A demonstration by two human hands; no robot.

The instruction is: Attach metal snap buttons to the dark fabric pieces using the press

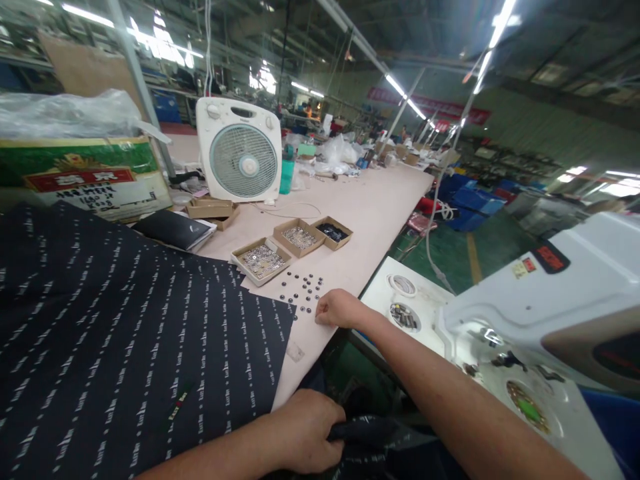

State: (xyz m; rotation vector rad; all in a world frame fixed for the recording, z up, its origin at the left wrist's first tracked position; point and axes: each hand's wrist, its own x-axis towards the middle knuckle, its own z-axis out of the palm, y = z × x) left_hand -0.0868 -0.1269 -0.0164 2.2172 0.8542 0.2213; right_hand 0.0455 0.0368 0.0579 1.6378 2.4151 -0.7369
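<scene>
At 6 o'clock in the view, the left hand (pixel 313 430) was closed on gathered dark lettered fabric (pixel 383 437). A spread lettered cloth (pixel 140 320) covered the table (pixel 370 207) at 8 o'clock. At 1 o'clock from the left hand, the right hand (pixel 340 308) was positioned at the table edge, fingers curled together (whether they gripped a part could not be determined). Loose black snap buttons (pixel 309 291) lay scattered at 10 o'clock, just beside its fingertips; a white machine (pixel 505 293) stood at 3 o'clock. Beyond the buttons, three cardboard trays (pixel 313 249) contained small parts. At 11 o'clock from the trays, a white box fan (pixel 245 160) stood upright.
</scene>
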